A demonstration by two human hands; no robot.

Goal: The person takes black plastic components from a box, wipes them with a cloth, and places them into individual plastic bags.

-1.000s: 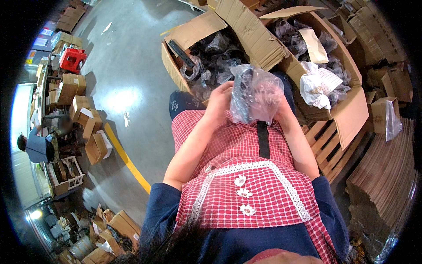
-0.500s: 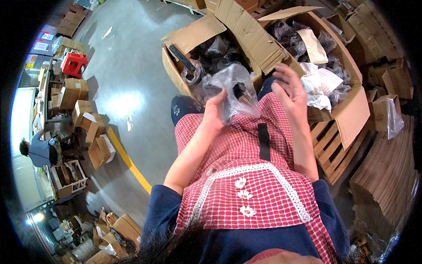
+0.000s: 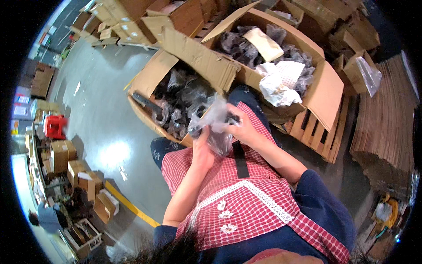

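Note:
Between my hands, above my lap, is a clear plastic bag [image 3: 215, 115] with something dark inside; what it is cannot be made out. My left hand [image 3: 203, 148] grips the bag's lower left side, thumb up. On its right side my right hand [image 3: 242, 127] has its fingers closed on the plastic, beside the dark content. Just beyond my hands stands an open cardboard box [image 3: 151, 79] holding several dark items in clear bags [image 3: 178, 83]. A dark, flat bar [image 3: 147, 102] rests along that box's left edge.
To the right, a second open carton [image 3: 327, 94] on a wooden pallet [image 3: 314, 136] holds bagged dark items, a beige paper piece [image 3: 263, 43] and crumpled white wrapping [image 3: 279, 83]. Flat cardboard is stacked [image 3: 382, 119] at far right. A red stool [image 3: 55, 126] and another person [image 3: 48, 218] are at left.
My right hand has come in from the right and closed on the plastic bag, having been raised and apart from it. The left hand keeps hold. The view has swung to the right.

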